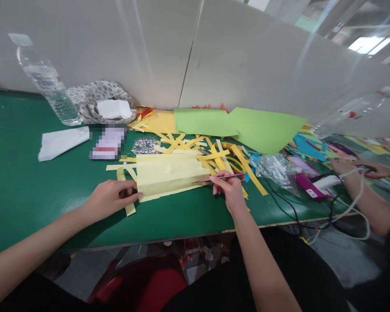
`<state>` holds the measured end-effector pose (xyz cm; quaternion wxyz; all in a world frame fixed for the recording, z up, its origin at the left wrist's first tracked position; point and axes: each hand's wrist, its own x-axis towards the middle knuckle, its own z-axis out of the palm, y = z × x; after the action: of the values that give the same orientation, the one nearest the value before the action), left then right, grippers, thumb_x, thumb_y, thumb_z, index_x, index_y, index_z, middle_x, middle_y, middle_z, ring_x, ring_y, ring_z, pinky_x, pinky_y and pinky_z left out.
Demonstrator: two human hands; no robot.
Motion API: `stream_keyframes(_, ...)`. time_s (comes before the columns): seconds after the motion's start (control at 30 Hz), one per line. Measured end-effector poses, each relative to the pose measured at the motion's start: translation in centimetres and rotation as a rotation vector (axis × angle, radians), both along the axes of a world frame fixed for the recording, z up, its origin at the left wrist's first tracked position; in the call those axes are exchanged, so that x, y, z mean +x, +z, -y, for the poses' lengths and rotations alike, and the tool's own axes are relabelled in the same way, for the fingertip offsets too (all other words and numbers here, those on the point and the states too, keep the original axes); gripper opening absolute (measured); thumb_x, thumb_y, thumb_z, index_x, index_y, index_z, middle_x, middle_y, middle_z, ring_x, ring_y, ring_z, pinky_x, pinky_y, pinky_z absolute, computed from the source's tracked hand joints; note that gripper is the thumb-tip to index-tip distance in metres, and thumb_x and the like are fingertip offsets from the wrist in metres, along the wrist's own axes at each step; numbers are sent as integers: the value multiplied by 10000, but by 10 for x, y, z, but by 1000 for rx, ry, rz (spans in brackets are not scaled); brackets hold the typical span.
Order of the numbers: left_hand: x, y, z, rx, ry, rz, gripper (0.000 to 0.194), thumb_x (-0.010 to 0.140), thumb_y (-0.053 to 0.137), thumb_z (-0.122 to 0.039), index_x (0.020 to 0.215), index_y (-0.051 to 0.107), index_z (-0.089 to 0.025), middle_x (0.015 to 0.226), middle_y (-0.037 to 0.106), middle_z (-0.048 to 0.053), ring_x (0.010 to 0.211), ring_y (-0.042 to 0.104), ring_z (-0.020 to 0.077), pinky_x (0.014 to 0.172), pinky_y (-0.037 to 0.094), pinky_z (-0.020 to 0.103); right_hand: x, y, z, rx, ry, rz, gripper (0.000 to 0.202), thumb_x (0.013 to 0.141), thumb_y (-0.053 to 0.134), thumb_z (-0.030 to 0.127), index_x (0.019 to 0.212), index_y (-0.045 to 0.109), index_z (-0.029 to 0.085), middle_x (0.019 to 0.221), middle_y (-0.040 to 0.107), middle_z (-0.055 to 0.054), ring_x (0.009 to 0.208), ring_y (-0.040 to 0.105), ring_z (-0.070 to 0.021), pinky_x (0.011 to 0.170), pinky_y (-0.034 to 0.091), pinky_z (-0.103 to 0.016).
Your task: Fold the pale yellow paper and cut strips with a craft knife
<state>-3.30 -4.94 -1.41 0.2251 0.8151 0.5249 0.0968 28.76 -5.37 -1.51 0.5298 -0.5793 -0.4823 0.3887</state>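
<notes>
A pale yellow sheet of paper [169,173] lies on the green table, its lower part creased lengthwise. My left hand [112,197] pinches the sheet's lower left corner between thumb and fingers. In my right hand [225,186] is a thin pink pointed tool [234,175], its tip resting over the sheet's right part. Yellow paper strips [219,154] are heaped behind and to the right of the sheet, and one pale strip [130,209] sticks out beneath its left side.
Behind are green paper [266,130], a bottle [52,84], a patterned cloth [100,93], a phone [108,143] and a dish of small pieces [146,146]. Rightward lie clear plastic [277,171], a purple device [312,188], cables and another person's hands [347,173].
</notes>
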Motion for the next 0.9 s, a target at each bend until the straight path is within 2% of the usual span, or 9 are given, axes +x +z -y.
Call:
stream_keyframes(0.3,0,0,1,-2,18,-7,335,825,450,-492,678,536,-204,523,477,-44,496,452,116,501,276,223,31,5,3,75,-201,25,149,630,679,239,593,552,171,518,614,21,351,461,-71,388,307,-215)
stream_keyframes(0.53,0,-1,0,-12,6,-24,365,831,434,-520,680,521,-200,533,478,-44,504,455,115,503,272,222,25,12,10,236,-308,-116,150,653,670,226,602,538,174,464,578,42,323,421,-60,374,267,-211)
stream_keyframes(0.67,2,3,2,-23,15,-19,358,834,439,-510,682,525,-197,534,479,-47,505,456,113,508,273,219,11,16,10,257,-188,-210,147,657,673,244,619,548,177,491,596,34,332,428,-58,372,272,-207)
stream_keyframes(0.77,2,4,2,-27,19,-20,355,832,447,-507,678,526,-197,531,479,-49,504,455,111,509,272,217,-10,14,9,210,6,-165,160,680,677,279,620,566,182,457,571,36,341,417,-67,366,290,-212)
stream_keyframes(0.83,2,3,1,-29,21,-19,350,830,452,-503,675,526,-198,530,482,-51,502,455,110,509,272,215,-27,11,9,147,130,-98,188,685,692,319,634,580,177,504,604,19,335,369,-56,332,252,-207)
stream_keyframes(0.9,1,3,1,-29,18,-20,339,831,455,-493,677,526,-199,535,491,-51,505,460,109,509,273,214,-43,9,9,97,241,-55,208,684,700,352,658,589,178,522,616,10,355,387,-66,331,282,-208)
